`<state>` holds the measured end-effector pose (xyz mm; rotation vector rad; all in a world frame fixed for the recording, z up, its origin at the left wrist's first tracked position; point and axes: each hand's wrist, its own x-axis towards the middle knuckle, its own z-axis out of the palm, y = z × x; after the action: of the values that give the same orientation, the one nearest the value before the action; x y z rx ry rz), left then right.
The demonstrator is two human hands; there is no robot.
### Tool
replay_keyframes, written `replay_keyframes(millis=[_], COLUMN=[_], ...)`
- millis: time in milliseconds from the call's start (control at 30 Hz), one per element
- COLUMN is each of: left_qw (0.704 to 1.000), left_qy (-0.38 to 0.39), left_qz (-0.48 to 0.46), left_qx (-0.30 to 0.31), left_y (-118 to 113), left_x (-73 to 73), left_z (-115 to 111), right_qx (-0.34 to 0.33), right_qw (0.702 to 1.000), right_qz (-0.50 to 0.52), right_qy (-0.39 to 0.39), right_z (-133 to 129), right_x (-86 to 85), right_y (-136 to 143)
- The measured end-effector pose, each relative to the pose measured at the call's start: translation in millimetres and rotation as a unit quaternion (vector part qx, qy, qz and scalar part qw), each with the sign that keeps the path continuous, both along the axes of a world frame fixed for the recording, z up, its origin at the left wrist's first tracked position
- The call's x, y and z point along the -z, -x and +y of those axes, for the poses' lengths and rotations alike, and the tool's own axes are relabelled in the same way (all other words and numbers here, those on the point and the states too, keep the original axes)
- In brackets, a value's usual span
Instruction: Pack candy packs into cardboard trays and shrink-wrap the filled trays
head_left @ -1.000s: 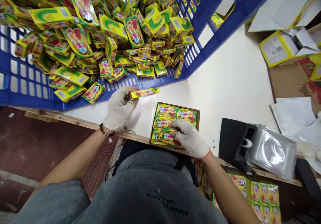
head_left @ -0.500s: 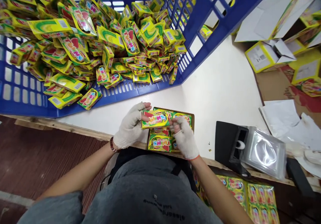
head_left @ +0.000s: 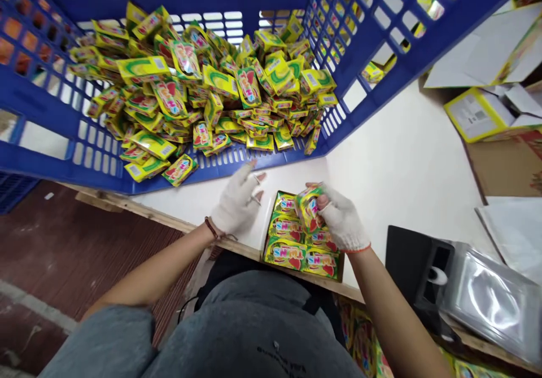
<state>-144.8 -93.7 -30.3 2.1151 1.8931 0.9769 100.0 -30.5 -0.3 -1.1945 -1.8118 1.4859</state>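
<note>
Both hands wear white fingerless gloves. My right hand [head_left: 342, 215] grips a small yellow and green TWINS candy box [head_left: 309, 207], tilted over a shallow display carton [head_left: 266, 241]. Inside that carton lie several candy boxes of the same kind, such as the front left box [head_left: 285, 254], printed faces up. To the carton's left, my left hand [head_left: 239, 200] is held above the white tabletop with fingers spread and nothing in them. Its fingertips point toward the carton and the blue crate [head_left: 224, 172]. The held box hides part of the carton's back right portion.
In the slatted blue crate lies a heap of candy boxes [head_left: 178, 93]. A black dispenser-like object [head_left: 409, 265] and a stack of clear plastic sleeves [head_left: 493, 293] sit at the right. Opened yellow cartons [head_left: 476, 113] lie beyond. A wooden edge [head_left: 165, 220] borders the table front.
My left hand has let go of the candy box and drawn away with its fingers apart. My right hand now holds that box, turned more upright. The view has shifted left.
</note>
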Motion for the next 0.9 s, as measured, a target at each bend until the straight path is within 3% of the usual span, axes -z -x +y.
replay_keyframes(millis=[100,167,300,433,533,633,700,800,900], left_qw=[0.980,0.964,0.949,0.930,0.931,0.942,0.955,0.978,0.982], left_qy=[0.039,0.059,0.066,0.047,0.003,-0.042,-0.064,-0.042,-0.014], left_qz=[0.039,0.044,-0.010,-0.078,-0.104,-0.130,-0.158,-0.183,-0.190], left_qx=[-0.192,-0.257,-0.308,-0.357,-0.350,-0.305,-0.243,-0.086,0.014], left_y=[57.5,92.4,135.9,144.7,125.8,78.7,36.6,-19.1,-41.5], left_x=[7.3,9.7,19.0,27.6,25.5,17.7,10.7,0.0,-6.3], left_z=[27.4,45.0,72.5,76.7,53.6,20.5,3.6,-7.8,-6.5], right_qx=[-0.143,-0.200,-0.188,-0.171,-0.100,-0.007,-0.002,-0.022,0.006], right_qw=[0.977,0.942,0.888,0.894,0.933,0.974,0.992,0.998,0.994], right_qz=[-0.124,-0.190,-0.215,-0.158,-0.114,-0.075,-0.036,0.062,0.087], right_qy=[-0.094,-0.191,-0.359,-0.383,-0.328,-0.216,-0.122,-0.020,-0.061], right_z=[-3.1,-13.2,-26.7,-24.2,-22.1,-21.6,-19.2,-7.3,14.4], right_x=[7.4,16.0,34.3,39.8,32.6,18.7,8.5,-5.1,-16.1], right_y=[9.7,19.7,28.7,22.2,16.8,21.5,31.9,47.3,43.5])
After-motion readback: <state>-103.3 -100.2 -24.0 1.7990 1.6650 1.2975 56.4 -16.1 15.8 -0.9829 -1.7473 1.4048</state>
